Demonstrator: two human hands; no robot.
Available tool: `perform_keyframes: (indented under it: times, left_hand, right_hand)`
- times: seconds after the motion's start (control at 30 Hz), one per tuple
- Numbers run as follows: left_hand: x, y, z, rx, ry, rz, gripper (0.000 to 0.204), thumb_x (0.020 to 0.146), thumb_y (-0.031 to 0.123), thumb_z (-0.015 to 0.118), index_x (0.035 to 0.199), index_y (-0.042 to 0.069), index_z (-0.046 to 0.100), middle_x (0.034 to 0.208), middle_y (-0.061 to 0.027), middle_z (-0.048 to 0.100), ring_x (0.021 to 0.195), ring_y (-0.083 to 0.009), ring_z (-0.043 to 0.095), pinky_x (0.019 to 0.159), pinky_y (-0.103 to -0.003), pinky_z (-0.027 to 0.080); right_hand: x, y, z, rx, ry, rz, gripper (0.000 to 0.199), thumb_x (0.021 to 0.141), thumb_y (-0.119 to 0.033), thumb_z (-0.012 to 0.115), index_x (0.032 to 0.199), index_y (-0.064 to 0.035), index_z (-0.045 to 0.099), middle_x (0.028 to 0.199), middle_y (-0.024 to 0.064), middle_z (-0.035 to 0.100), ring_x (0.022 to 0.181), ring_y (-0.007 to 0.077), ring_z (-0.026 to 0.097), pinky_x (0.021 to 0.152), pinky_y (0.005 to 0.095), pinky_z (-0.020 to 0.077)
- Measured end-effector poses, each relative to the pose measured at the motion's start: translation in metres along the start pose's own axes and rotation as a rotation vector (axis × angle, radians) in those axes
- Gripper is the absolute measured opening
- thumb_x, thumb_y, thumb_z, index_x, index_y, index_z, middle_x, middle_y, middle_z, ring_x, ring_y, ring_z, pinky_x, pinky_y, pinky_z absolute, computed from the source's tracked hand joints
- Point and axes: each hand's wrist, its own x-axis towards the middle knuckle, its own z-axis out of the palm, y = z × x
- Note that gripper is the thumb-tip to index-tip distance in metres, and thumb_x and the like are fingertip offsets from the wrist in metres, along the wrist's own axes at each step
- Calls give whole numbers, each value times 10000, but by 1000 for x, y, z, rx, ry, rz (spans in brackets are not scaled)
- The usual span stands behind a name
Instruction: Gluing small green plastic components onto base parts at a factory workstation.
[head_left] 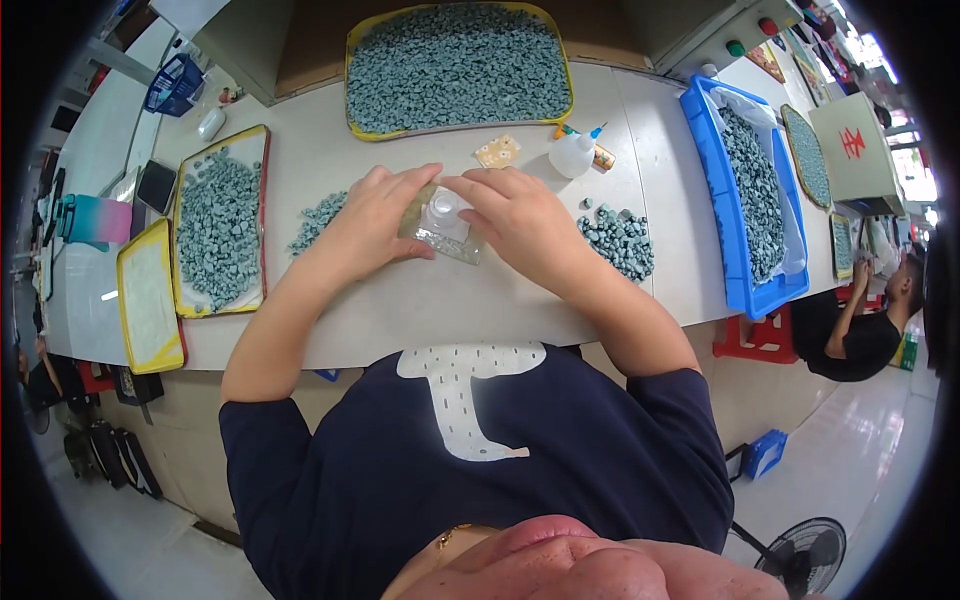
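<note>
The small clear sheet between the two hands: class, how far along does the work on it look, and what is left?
Done: hard to tell; the clear sheet is mostly covered. In hand: the left hand and right hand both press on it. Left: loose grey stones lie beside the right hand, a smaller pile by the left, and the big tray behind is full.

Small pad [443, 228] under both hands — clear glossy plastic film over matt tan backing. Stones [457, 66] in yellow-rimmed tray [352, 75] — matt grey-green, rough. Table [420, 300] smooth, pale, matt. Glue bottle [573, 155] translucent white plastic; crate [712, 210] glossy blue plastic.
</note>
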Motion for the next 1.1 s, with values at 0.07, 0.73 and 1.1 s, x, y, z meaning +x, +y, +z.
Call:
perform_keyframes:
  times: [0.07, 0.73, 1.1]
  left_hand:
    - [-10, -2, -7, 56, 27, -12, 914, 569, 212, 853, 1365, 91, 418, 1226, -73, 563, 1079, -296, 486, 934, -401, 403]
    - [-48, -265, -256, 481, 1114, -384, 231, 902, 199, 563, 1085, 77, 636, 919, -164, 685, 832, -294, 680, 710, -385, 529]
    - [17, -276, -268, 341, 780, -628, 248, 861, 254, 545, 931, 66, 692, 977, -248, 656, 972, -390, 628, 820, -450, 506]
  right_hand:
    - [4, -5, 0, 30, -8, -26, 357, 784, -50, 669, 1138, -71, 627, 1005, 105, 651, 890, 300, 616, 774, 387, 498]
    - [45, -109, 12, -20, 129, -37, 258, 844, 43, 605, 1091, -18, 646, 867, 112, 686, 767, 204, 673, 657, 288, 528]
    - [46, -109, -3, -2, 82, -42, 293, 801, 48, 623, 1076, -51, 648, 841, 100, 671, 745, 257, 643, 663, 339, 508]
